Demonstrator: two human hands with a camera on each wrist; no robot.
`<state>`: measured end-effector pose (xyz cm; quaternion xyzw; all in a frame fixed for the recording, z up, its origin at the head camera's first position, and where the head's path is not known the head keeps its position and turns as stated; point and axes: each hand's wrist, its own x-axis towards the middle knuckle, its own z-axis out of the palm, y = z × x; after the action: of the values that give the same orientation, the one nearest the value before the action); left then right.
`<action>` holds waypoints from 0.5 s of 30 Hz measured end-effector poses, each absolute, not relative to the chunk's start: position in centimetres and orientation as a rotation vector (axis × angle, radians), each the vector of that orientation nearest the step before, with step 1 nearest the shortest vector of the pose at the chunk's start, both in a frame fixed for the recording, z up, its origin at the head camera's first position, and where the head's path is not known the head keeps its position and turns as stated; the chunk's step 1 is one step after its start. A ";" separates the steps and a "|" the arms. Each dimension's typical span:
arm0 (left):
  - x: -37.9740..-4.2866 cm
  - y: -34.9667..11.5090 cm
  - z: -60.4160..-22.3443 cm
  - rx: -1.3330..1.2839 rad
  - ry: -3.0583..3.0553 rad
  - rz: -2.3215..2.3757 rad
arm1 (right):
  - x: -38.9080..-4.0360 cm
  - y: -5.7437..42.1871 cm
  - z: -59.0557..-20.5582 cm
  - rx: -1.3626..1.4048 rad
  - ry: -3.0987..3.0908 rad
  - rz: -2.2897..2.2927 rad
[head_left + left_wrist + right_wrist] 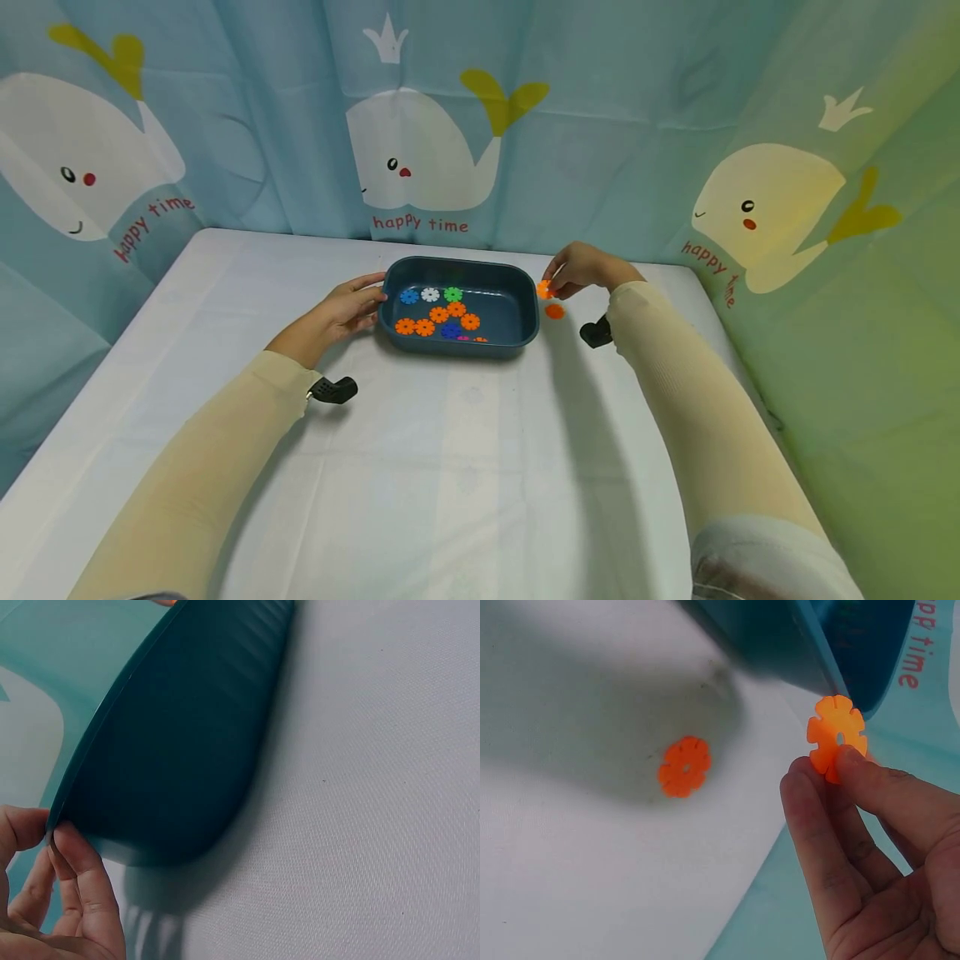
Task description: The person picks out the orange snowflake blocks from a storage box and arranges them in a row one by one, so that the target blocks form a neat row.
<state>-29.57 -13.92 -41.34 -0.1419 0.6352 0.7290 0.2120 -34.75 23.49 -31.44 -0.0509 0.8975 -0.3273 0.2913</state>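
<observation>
A dark blue-green basin (517, 343) stands toward the back of the white table, with several flower-shaped plastic discs in it. My left hand (341, 312) pinches the basin's left rim between thumb and fingers, as the left wrist view shows close up. Just beyond the right end, my right hand (587, 268) holds an orange flower disc (837, 735) between thumb and fingertips, above the table. Another orange flower disc (685, 766) lies flat on the table below that hand, beside the basin.
Inside the basin are orange discs (424, 327), a green disc (453, 294), a white disc (430, 295) and blue ones (408, 297). A whale-print curtain (600, 125) hangs right behind the table (450, 467). Black wrist-camera mounts (333, 390) stick out from both sleeves.
</observation>
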 end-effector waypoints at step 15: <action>-29.7 -13.9 -41.5 -0.398 1.759 2.034 | -34.8 26.0 -32.3 -0.029 2.388 -0.817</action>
<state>-29.72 -13.89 -41.51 -0.1433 0.6326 0.7315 0.2102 -34.78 26.00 -32.32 -0.0109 0.9013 -0.3083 0.3041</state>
